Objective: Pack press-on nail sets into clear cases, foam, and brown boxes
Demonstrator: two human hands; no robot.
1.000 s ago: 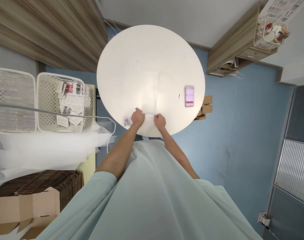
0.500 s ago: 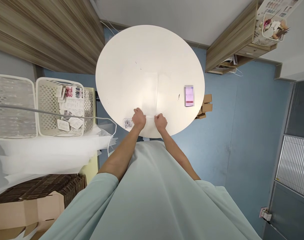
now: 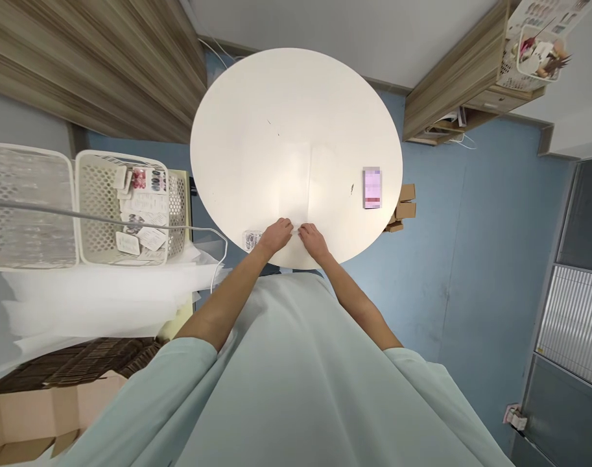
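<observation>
A thin, whitish, see-through sheet (image 3: 296,175) lies flat on the round white table (image 3: 257,97), its outline barely visible. At the sheet's near edge my left hand (image 3: 277,235) has its fingers drawn together, pinching that edge. Close beside it, with a narrow gap between the fingertips, my right hand (image 3: 314,240) pinches the same edge. The backs of both hands hide most of the grip. Just left of my left hand sits a small clear pack of dark press-on nails (image 3: 251,240), partly covered by the hand and wrist.
A phone (image 3: 372,188) with a pink screen lies on the table's right side. On the left stand a white basket (image 3: 96,243) of cards and packs, a cable (image 3: 193,229), white sheets (image 3: 96,295) and cardboard boxes (image 3: 28,415). Small brown boxes (image 3: 406,209) are right of the table.
Both hands have come closer together along the sheet's near edge. Their fingers now point inward at each other rather than being curled in fists apart. The view has shifted slightly.
</observation>
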